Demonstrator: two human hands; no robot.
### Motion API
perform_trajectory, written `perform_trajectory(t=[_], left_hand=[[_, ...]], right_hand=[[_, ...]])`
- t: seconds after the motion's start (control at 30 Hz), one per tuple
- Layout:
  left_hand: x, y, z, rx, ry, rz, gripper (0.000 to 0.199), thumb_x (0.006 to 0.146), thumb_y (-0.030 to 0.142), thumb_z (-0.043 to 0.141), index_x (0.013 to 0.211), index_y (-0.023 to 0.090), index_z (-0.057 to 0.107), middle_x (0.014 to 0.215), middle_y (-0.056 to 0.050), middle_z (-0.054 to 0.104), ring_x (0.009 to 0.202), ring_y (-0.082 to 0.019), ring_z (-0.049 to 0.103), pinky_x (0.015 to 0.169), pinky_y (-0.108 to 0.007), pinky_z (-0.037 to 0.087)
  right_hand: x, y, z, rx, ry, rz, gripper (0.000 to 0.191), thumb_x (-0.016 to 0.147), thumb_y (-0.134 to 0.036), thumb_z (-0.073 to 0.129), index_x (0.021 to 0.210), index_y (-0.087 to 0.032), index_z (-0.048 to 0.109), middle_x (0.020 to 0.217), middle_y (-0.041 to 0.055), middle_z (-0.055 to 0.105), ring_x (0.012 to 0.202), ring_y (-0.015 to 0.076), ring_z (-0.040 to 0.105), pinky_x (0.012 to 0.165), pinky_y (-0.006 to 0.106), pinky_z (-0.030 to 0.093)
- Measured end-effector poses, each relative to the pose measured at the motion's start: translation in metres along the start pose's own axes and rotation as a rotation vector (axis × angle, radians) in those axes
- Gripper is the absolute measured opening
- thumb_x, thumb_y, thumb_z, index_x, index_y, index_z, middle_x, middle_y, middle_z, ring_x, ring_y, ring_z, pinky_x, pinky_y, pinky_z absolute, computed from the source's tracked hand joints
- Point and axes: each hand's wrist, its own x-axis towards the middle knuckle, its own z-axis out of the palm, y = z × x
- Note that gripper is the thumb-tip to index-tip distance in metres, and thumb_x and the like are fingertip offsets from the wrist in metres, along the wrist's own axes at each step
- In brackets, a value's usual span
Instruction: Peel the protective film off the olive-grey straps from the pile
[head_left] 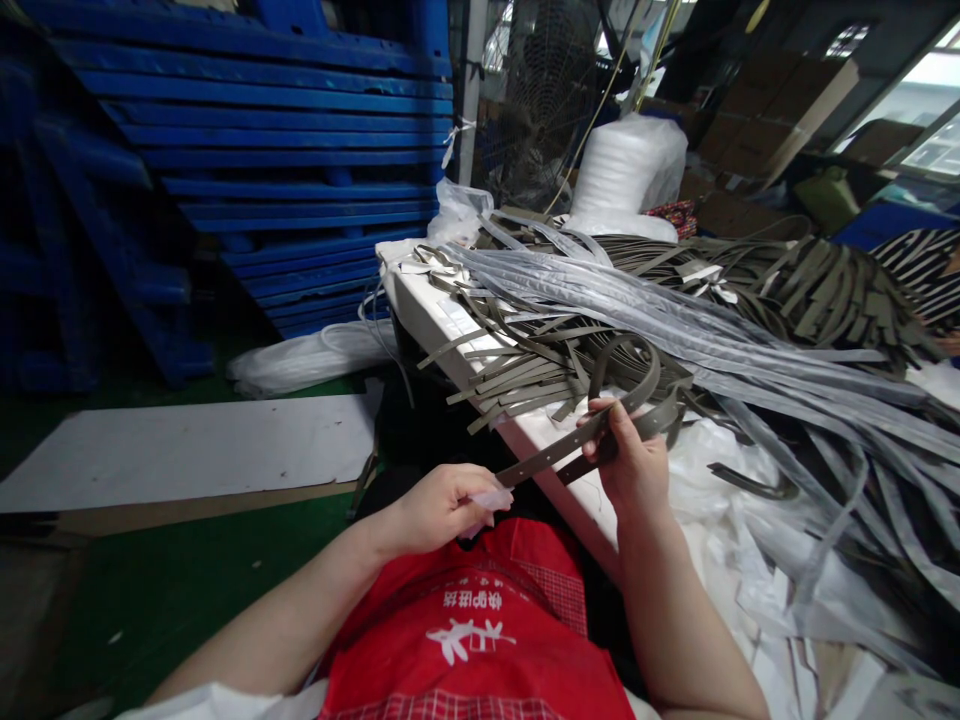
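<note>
A long olive-grey belt (pixel 551 452) with a row of punched holes stretches between my two hands over the table's near edge. My left hand (pixel 442 505) is closed at its lower end, with a small pale, thin cloth or film (pixel 491 499) among the fingers. My right hand (pixel 634 460) pinches the belt further up, thumb against fingers. Beyond it the belt curls into a loop (pixel 646 375). A second length of strap hangs under the first at my right hand. Many similar belts (pixel 517 365) lie loose on the table just past my hands.
Clear plastic sleeves (pixel 600 290) lie across the white-covered table (pixel 435 310), with more belts (pixel 840 290) behind. A white wrapped roll (pixel 630 165) stands at the back. Blue pallets (pixel 300 130) are stacked at left. A white board (pixel 202 450) lies on the green floor.
</note>
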Motion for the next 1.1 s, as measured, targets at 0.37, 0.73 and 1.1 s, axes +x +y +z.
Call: perform_trajectory(t=[0.37, 0.73, 1.1], left_hand=[[0.006, -0.007, 0.002, -0.069, -0.009, -0.012, 0.049, 0.100, 0.047, 0.043, 0.089, 0.010, 0.073, 0.099, -0.012, 0.071, 0.076, -0.015, 0.067, 0.069, -0.022, 0.053], [0.009, -0.005, 0.005, -0.308, 0.026, -0.141, 0.051, 0.094, 0.054, 0.052, 0.085, 0.008, 0.073, 0.103, -0.014, 0.069, 0.065, -0.012, 0.063, 0.059, -0.023, 0.052], [0.019, -0.020, 0.013, -0.412, 0.161, -0.155, 0.050, 0.086, 0.057, 0.062, 0.083, 0.009, 0.072, 0.084, -0.010, 0.070, 0.073, -0.018, 0.067, 0.070, -0.028, 0.054]], right_hand=[[0.002, 0.004, -0.006, -0.062, -0.028, 0.035, 0.030, 0.085, -0.045, 0.069, 0.093, -0.016, 0.069, 0.070, 0.0027, 0.069, 0.046, 0.0093, 0.055, 0.041, 0.021, 0.043], [-0.008, 0.010, 0.003, -0.295, -0.105, -0.027, 0.033, 0.087, -0.049, 0.064, 0.096, -0.018, 0.071, 0.064, 0.0014, 0.066, 0.049, 0.0117, 0.057, 0.045, 0.023, 0.046], [-0.027, 0.056, 0.022, -0.417, -0.407, 0.213, 0.048, 0.086, -0.061, 0.057, 0.089, -0.017, 0.075, 0.064, 0.0030, 0.066, 0.056, 0.0151, 0.059, 0.054, 0.027, 0.049]])
